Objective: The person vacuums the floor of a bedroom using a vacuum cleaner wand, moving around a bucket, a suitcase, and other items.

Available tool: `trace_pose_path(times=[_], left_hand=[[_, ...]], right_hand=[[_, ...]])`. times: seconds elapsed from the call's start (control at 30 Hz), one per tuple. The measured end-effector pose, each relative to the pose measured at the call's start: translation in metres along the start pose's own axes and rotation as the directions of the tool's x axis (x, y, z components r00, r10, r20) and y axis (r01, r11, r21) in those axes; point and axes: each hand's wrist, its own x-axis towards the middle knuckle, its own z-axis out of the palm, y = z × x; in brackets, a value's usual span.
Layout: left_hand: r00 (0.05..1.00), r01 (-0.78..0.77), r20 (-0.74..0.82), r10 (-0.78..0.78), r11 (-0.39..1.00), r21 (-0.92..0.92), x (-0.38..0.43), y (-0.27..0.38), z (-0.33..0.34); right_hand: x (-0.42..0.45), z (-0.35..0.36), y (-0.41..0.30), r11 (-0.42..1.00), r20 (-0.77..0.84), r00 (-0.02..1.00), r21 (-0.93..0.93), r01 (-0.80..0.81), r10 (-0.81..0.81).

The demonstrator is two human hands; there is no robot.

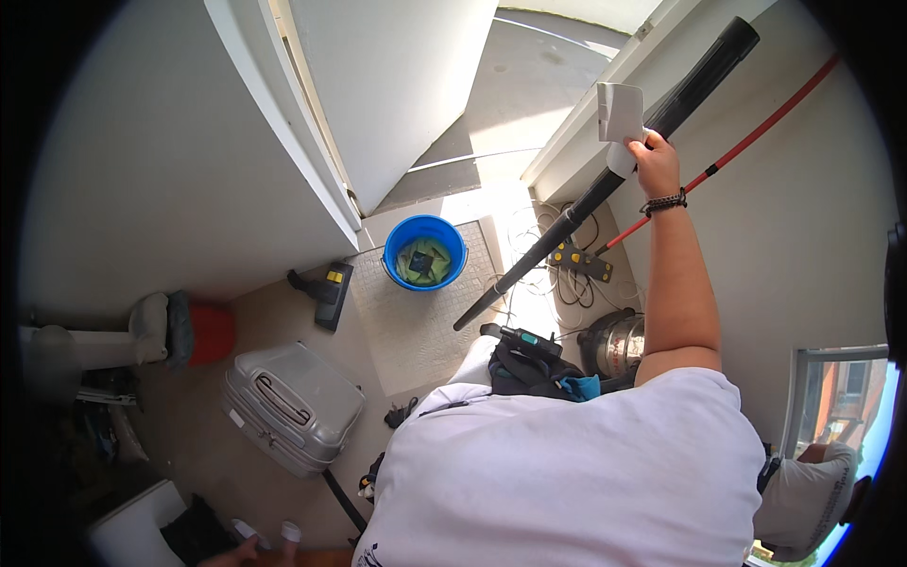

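My right hand, at the end of my outstretched arm, pinches a folded white sheet-like piece, its material unclear. A long black tube runs diagonally behind the hand; whether I touch it is hidden. A blue bucket holding a green cloth and a small dark item stands on a textured mat. Skin-toned shapes with small white pieces show at the bottom left; I cannot tell whether they are my left hand. A dark waist pouch hangs at my side.
A grey hard-shell suitcase and a vacuum floor head lie left. Cables, a power strip, a red pole and a metal canister are right. The white door stands open. Another person's white shirt shows lower right.
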Motion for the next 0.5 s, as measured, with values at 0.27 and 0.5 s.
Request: trace_pose_path(times=[0.27, 0.5], left_hand=[[0.996, -0.092, -0.001, 0.092, 0.993, 0.069, -0.059, 0.171, 0.063], [0.957, -0.29, 0.011, 0.291, 0.95, 0.119, -0.104, 0.364, 0.118]], right_hand=[[0.102, -0.097, 0.13, 0.921, -0.326, 0.942, -0.337, -0.195, 0.08], [0.183, -0.174, 0.223, 0.827, -0.472, 0.872, -0.436, -0.355, 0.126]])
